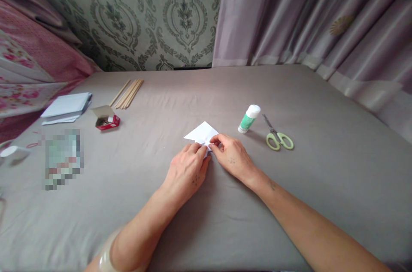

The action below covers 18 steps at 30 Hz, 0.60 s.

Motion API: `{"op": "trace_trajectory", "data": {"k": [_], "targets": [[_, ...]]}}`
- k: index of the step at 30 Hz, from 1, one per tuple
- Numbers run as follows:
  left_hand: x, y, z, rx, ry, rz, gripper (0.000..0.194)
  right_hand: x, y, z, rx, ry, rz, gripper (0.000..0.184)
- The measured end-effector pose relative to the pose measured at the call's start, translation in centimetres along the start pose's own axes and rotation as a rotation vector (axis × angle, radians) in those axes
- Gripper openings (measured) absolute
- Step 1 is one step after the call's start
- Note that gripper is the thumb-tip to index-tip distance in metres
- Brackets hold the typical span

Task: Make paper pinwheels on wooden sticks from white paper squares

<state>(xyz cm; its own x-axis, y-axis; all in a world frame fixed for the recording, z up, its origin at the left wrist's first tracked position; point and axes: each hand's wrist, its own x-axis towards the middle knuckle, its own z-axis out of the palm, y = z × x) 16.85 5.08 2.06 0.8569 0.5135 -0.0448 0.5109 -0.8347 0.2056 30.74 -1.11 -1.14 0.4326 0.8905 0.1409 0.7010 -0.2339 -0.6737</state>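
A small piece of folded white paper (pixel 202 131) lies on the cloth in front of me, its pointed top and left corner showing. My left hand (pixel 187 164) covers its lower left part, with the fingers closed on the near edge. From the right, my right hand (pixel 232 156) pinches the paper's right side between thumb and forefinger. The fingertips of both hands almost meet at the middle of the paper. The near part of the paper is mostly hidden under the fingers.
Right of the hands stand a glue stick (pixel 249 119) and green-handled scissors (pixel 278 138) lying flat. To the left are a small red box (pixel 107 122) with its lid up, wooden sticks (pixel 129 94), a stack of white paper (pixel 66 106), a blurred packet (pixel 62 158) and a white cylinder (pixel 14 153).
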Motion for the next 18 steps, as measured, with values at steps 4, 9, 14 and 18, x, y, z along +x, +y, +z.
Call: {"op": "trace_trajectory", "data": {"k": [4, 9, 14, 18], "targets": [[0.07, 0.0, 0.26, 0.018, -0.004, 0.004, 0.03, 0.04, 0.04, 0.09, -0.014, 0.008, -0.024, 0.009], [0.13, -0.14, 0.6, 0.031, 0.001, 0.022, 0.03, 0.12, 0.11, 0.19, -0.039, 0.009, -0.026, 0.011], [0.17, -0.2, 0.78, 0.035, 0.023, 0.035, 0.03, 0.18, -0.04, 0.16, -0.045, -0.012, -0.02, 0.013], [0.18, -0.14, 0.71, 0.018, 0.001, 0.029, 0.03, 0.21, -0.18, 0.13, -0.056, -0.024, -0.015, 0.015]]}}
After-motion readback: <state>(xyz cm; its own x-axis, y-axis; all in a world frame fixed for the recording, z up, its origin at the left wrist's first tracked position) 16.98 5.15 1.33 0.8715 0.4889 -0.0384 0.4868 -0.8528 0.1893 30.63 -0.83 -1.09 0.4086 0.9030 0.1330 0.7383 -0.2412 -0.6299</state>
